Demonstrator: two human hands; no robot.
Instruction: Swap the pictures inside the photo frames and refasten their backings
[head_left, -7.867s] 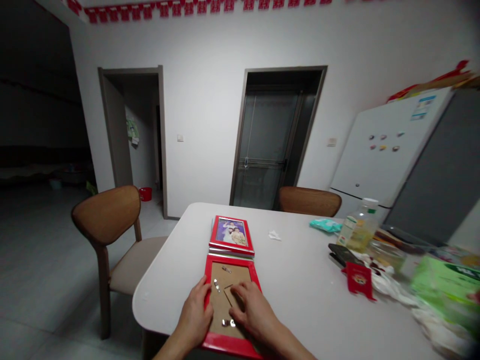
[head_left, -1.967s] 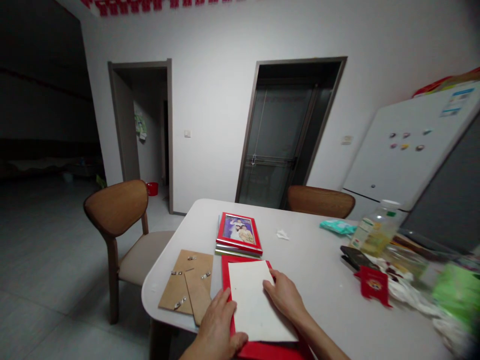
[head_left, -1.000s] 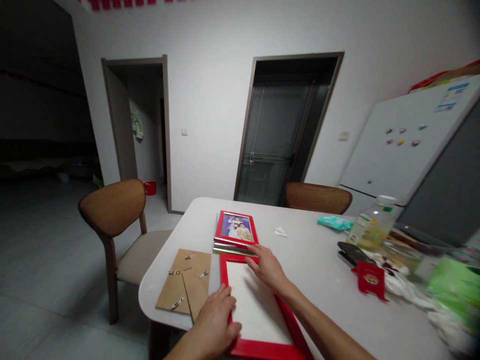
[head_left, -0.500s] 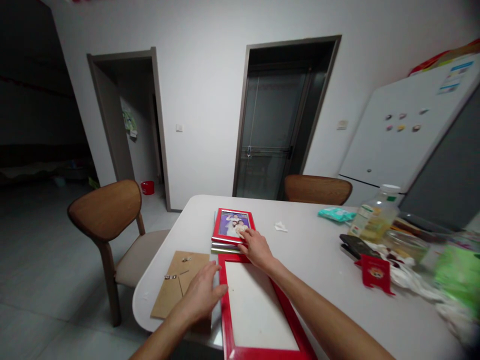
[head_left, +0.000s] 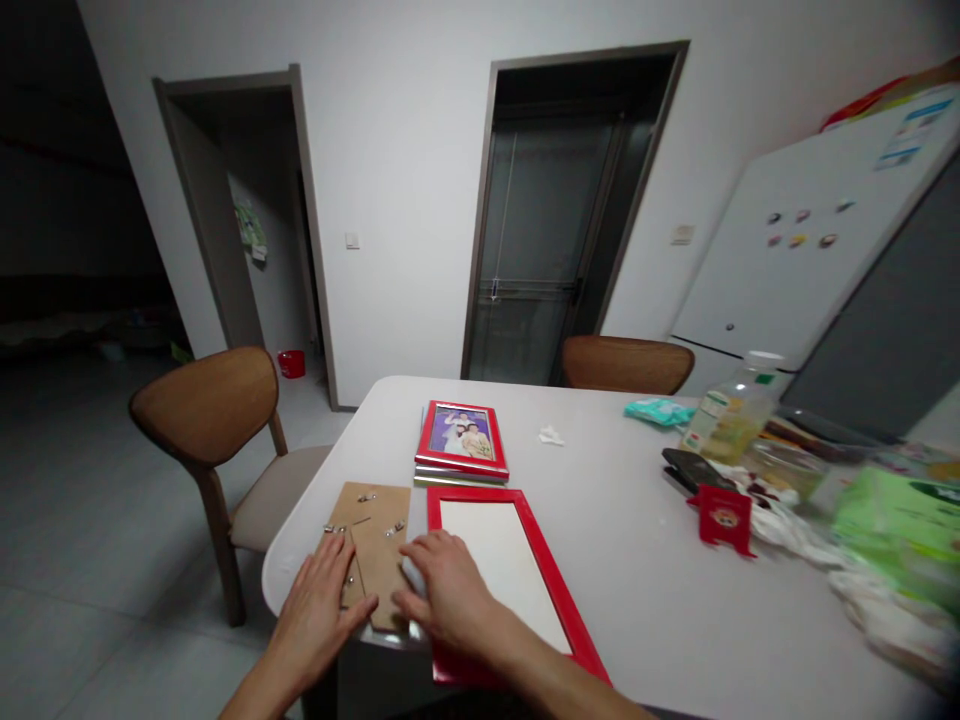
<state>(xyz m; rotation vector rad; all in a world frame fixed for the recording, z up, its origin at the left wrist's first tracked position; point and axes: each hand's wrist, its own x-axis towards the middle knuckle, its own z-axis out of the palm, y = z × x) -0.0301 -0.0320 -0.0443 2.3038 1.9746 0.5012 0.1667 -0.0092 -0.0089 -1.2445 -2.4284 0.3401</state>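
1. Backing board (head_left: 379, 550) lies left of red picture frame (head_left: 547, 560); likely light, stiff, best held by edges.
2. Left hand (head_left: 319, 595): loosely spread, resting on board.
3. Right hand (head_left: 446, 590): half-curled at board's right edge; grip indeterminable.

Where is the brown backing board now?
In the head view, the brown board lies at the near left of the table, left of the red frame.

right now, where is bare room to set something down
Widest bare patch: the table between the red frame and red card. Smaller: between the white scrap and the teal packet. Crowded: around the bottle, and by the backing board, where the left hand and right hand are.
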